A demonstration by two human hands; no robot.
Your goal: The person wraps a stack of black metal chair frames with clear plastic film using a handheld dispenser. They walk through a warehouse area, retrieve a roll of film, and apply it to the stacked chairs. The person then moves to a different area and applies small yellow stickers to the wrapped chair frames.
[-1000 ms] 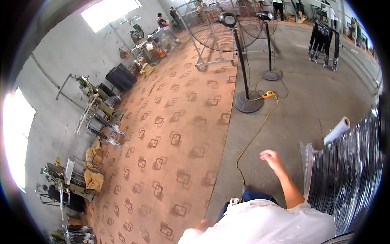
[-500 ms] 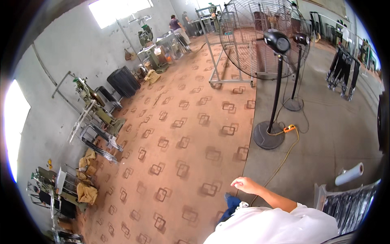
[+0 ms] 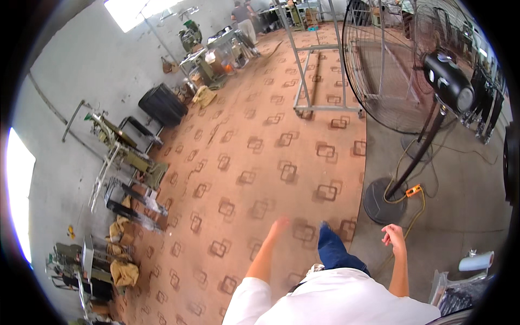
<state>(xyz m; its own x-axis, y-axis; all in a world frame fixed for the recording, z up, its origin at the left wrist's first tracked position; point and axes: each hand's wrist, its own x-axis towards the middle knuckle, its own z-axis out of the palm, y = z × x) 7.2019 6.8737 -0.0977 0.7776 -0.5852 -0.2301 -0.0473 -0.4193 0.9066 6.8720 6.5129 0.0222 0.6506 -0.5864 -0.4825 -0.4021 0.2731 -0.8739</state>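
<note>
A walking step is apparently proceeding, calling for clearance around the one foreground fan (image 3: 448,81), which is standing ahead-right on grey floor (image 3: 460,189). The left hand (image 3: 279,225) is hanging over patterned carpet (image 3: 244,200), blur hiding its fingers' spread; the right hand (image 3: 394,236) is curling its fingers loosely, holding nothing visible, near one orange socket block (image 3: 414,190). One film roll (image 3: 476,261) is lying farther right.

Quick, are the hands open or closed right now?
Left hand: too blurred to tell.
Right hand: partly open, loosely curled, nothing seen in it.
</note>
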